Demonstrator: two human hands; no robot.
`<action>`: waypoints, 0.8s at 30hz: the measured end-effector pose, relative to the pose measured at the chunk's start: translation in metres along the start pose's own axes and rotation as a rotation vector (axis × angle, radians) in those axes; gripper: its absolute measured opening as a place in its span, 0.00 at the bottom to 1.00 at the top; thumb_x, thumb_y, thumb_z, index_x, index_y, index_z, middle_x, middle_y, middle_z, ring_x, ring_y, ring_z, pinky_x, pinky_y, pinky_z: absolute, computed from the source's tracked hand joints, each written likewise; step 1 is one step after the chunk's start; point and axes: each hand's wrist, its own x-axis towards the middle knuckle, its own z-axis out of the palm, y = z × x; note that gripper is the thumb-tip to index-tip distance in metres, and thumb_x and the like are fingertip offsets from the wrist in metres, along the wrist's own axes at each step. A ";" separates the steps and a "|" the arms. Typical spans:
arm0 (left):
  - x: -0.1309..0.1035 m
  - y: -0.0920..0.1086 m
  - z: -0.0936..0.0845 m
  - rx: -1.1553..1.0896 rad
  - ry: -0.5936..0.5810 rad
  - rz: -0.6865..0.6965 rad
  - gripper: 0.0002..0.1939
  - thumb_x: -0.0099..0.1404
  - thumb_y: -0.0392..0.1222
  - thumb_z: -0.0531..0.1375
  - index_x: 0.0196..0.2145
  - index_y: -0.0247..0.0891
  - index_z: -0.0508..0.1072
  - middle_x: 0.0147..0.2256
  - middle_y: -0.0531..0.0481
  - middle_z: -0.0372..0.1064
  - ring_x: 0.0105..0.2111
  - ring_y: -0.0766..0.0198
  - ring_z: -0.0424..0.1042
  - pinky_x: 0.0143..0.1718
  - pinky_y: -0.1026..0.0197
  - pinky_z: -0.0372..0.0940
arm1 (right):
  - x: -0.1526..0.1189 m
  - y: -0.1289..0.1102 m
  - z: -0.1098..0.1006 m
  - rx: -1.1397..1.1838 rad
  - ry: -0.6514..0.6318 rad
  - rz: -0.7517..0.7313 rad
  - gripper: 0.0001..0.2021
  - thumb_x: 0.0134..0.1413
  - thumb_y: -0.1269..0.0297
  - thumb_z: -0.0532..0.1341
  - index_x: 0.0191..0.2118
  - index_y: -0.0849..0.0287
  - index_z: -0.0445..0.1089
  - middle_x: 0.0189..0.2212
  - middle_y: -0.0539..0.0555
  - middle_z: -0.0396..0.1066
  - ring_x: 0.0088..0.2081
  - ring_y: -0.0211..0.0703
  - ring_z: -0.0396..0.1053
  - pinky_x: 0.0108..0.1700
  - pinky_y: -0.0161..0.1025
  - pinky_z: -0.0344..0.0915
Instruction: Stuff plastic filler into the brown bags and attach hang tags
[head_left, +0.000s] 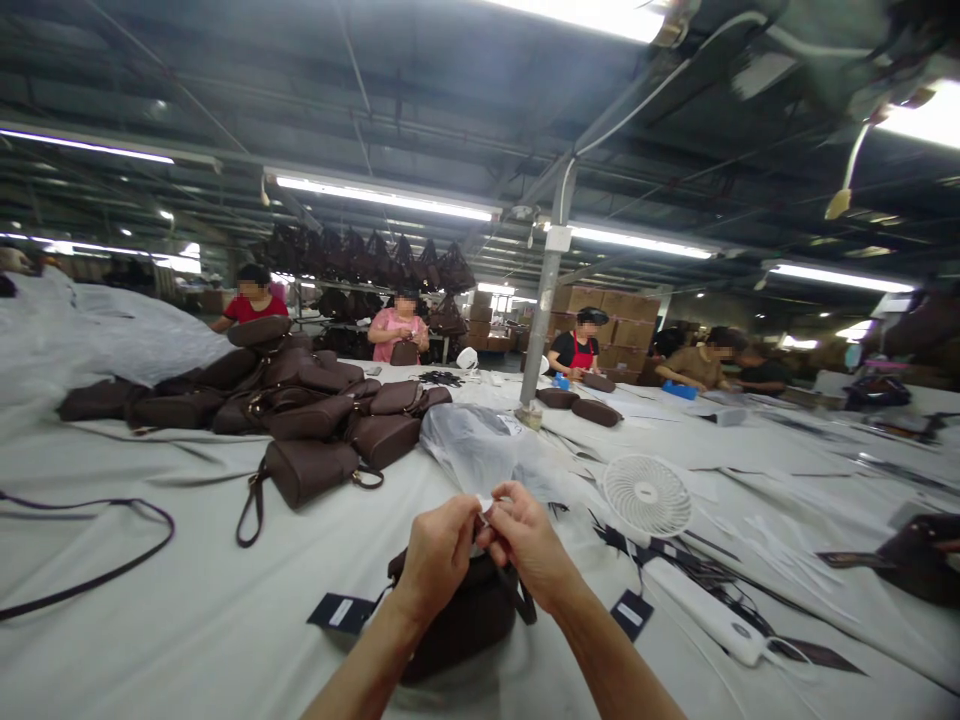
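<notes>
Both hands meet above a dark brown handbag (472,625) that stands on the covered table in front of me. My left hand (439,545) pinches a small white piece (485,503), too small to name. Fingers of my right hand (529,535) are closed on the same white piece from the other side. A dark strap loop hangs at the bag's right, below my right hand. One black tag (341,613) with a white label lies left of the bag, and another black tag (631,612) lies to its right.
Brown bags (311,472) are heaped at the left, beside plastic wrap (112,330). A clear plastic bag (487,445) lies ahead. At right are a white fan (646,497), a white power strip (709,610) and dark straps. A post (541,320) rises beyond; several people work across the table.
</notes>
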 end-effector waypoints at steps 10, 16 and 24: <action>0.008 -0.011 -0.007 0.105 -0.023 0.107 0.09 0.70 0.34 0.48 0.38 0.39 0.68 0.27 0.54 0.72 0.25 0.68 0.72 0.29 0.68 0.62 | 0.014 -0.034 -0.006 -0.446 -0.161 0.122 0.06 0.58 0.67 0.51 0.40 0.59 0.63 0.17 0.45 0.68 0.20 0.39 0.72 0.24 0.33 0.68; 0.013 -0.019 -0.010 0.144 0.015 0.161 0.07 0.69 0.37 0.51 0.39 0.38 0.68 0.29 0.53 0.73 0.25 0.67 0.73 0.28 0.68 0.63 | 0.012 -0.052 0.000 -1.537 -0.139 -0.440 0.06 0.59 0.68 0.55 0.39 0.58 0.69 0.33 0.54 0.76 0.35 0.46 0.74 0.33 0.37 0.65; 0.021 -0.016 -0.030 -0.002 -0.115 0.051 0.07 0.68 0.42 0.51 0.35 0.40 0.68 0.26 0.56 0.70 0.23 0.67 0.69 0.26 0.69 0.63 | 0.035 -0.060 0.011 -1.785 -0.050 -0.622 0.07 0.61 0.69 0.52 0.41 0.61 0.65 0.38 0.57 0.73 0.35 0.46 0.72 0.29 0.37 0.64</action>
